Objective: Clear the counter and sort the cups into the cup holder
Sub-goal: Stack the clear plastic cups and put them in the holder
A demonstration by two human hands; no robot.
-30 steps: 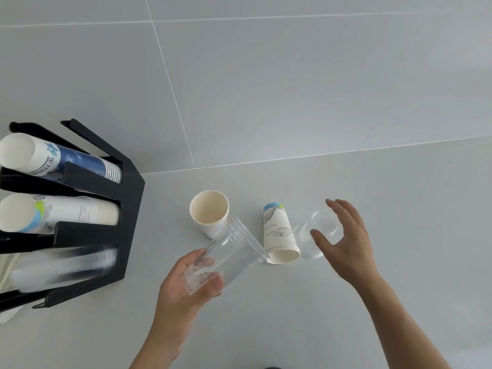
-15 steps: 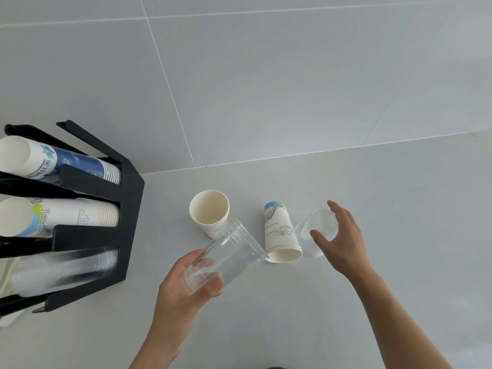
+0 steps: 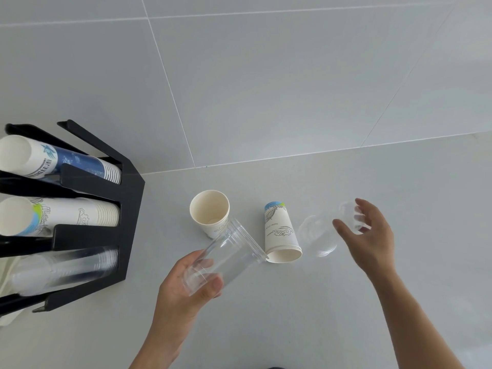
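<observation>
- The left hand (image 3: 183,291) has its fingers (image 3: 213,287) wrapped around the base of a clear plastic cup (image 3: 226,258), thumb on the near side; the cup tilts up and away, its mouth just beside the rim of a fallen paper cup (image 3: 282,231).
- The right hand (image 3: 372,235) has its fingers (image 3: 359,211) curled around a second clear cup (image 3: 351,217), thumb and fingers pinching its thin wall; the blur there leaves it unclear how firm the grip is.
- Below that hand's thumb, something clear (image 3: 318,234) rests on the worktop (image 3: 292,315); whether it is another cup or a lid cannot be told.
- Beyond the left fingers stands an upright paper cup (image 3: 209,213).
- Far to the left of both hands, the black cup holder (image 3: 127,209) carries a clear stack (image 3: 66,267) in its nearest slot.
- The step likely calls for nesting the two clear cups; a light squeeze should avoid buckling the walls, and mouths should be aligned before sliding them into that nearest slot.
</observation>
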